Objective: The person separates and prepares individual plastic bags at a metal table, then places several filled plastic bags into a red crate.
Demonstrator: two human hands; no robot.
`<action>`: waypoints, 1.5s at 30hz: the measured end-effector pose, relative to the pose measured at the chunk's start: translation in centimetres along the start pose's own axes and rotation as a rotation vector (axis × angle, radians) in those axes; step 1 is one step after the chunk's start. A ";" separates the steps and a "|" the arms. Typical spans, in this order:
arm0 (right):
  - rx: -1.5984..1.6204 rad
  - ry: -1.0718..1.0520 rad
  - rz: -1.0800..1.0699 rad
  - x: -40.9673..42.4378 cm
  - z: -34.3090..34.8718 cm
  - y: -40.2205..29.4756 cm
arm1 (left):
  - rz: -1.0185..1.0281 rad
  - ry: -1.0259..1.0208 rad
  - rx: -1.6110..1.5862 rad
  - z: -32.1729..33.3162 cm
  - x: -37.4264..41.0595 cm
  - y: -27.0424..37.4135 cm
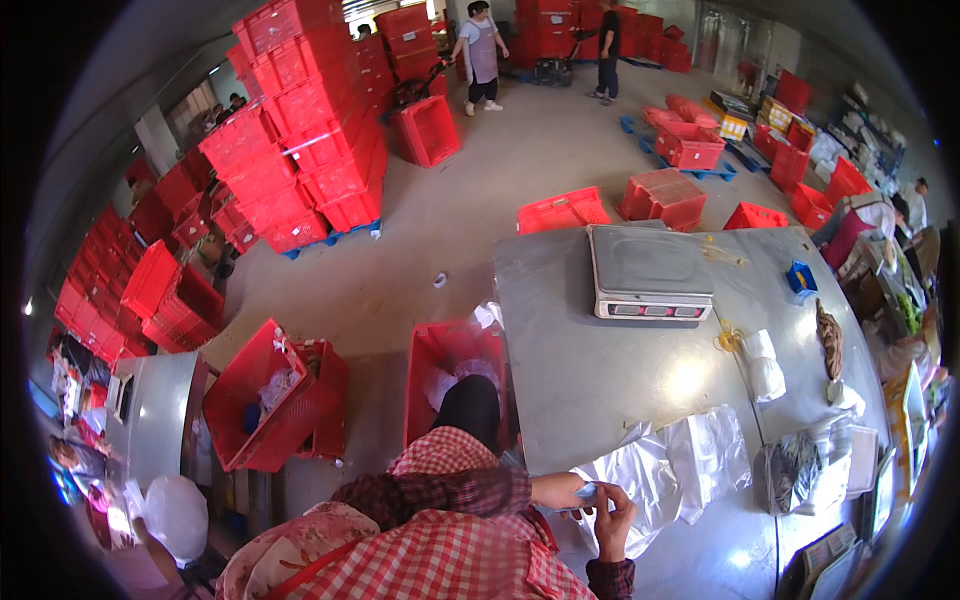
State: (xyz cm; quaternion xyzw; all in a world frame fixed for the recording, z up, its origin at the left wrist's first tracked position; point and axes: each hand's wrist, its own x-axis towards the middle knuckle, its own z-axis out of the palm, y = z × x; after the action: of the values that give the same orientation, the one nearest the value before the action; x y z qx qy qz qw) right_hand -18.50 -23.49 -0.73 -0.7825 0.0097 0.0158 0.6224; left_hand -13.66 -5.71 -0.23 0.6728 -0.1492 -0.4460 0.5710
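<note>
My left hand (556,491) reaches across from the left in a dark plaid sleeve, its fingers on a small bluish item (587,492) too small to identify. Close against it, my right hand (615,517) pinches the same item between thumb and fingers. Both hands are over the near left part of a metal table (559,375). Crumpled silvery plastic sheeting (645,469) lies beside and under my right hand. Farther up the table stands a digital weighing scale (652,262), its display facing this way.
Yellow rubber bands (727,340), a white roll (763,366), a blue basket (802,278) and a black plastic bundle (789,474) are on the table. My leg is over a red crate (420,375). Stacked crates (322,127) rise at left. Two people (482,56) stand beyond; others work at both sides.
</note>
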 end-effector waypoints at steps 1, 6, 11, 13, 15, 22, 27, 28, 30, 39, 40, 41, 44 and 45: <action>-0.009 0.018 -0.020 0.2 -0.3 0.8 | 0.003 -0.025 0.009 -0.1 0.0 -0.3; 0.303 0.440 0.039 2.6 -5.2 4.8 | -0.085 -0.128 -0.478 -1.6 -0.5 -1.4; -0.839 0.485 -0.254 2.7 -7.6 8.0 | -0.020 -0.144 -1.013 -9.5 -1.8 2.6; -1.003 0.140 -0.096 1.2 -6.5 8.9 | 0.161 0.042 -1.189 -12.8 -3.4 5.0; -0.929 0.080 -0.364 -0.4 -5.2 9.5 | 0.173 0.016 -1.241 -14.3 -4.8 6.7; -0.789 0.023 -0.125 -1.9 -7.3 9.0 | -0.031 0.137 -0.715 -8.9 -5.3 4.0; -0.761 0.080 -0.187 0.5 -6.3 9.1 | -0.208 0.043 -0.818 -7.7 -2.9 1.2; -0.713 0.056 -0.047 1.0 -6.4 9.2 | -0.191 0.055 -0.860 -7.5 -2.6 0.9; -0.607 0.087 -0.149 2.1 -7.3 9.3 | -0.157 0.007 -0.911 -7.7 -2.1 0.9; -0.229 -0.269 0.481 6.1 -12.0 8.4 | 0.004 0.033 -0.508 -6.5 0.9 1.4; -0.163 -0.273 0.543 6.3 -12.1 8.3 | 0.036 0.051 -0.472 -6.0 1.3 1.3; -0.148 -0.312 0.528 6.5 -12.1 8.2 | 0.070 0.069 -0.436 -5.4 1.8 1.0; -0.103 -0.343 0.536 6.7 -11.6 8.2 | 0.176 0.122 -0.077 -3.5 4.0 -0.6; -0.127 -0.332 0.533 6.8 -11.4 8.1 | 0.237 0.109 0.053 -2.9 4.6 -1.6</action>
State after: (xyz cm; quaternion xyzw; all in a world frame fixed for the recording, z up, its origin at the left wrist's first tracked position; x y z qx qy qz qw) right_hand -11.89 -36.40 -6.35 -0.7765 0.1116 0.3064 0.5392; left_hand -9.35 -6.69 -3.79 0.6887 -0.2083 -0.3341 0.6088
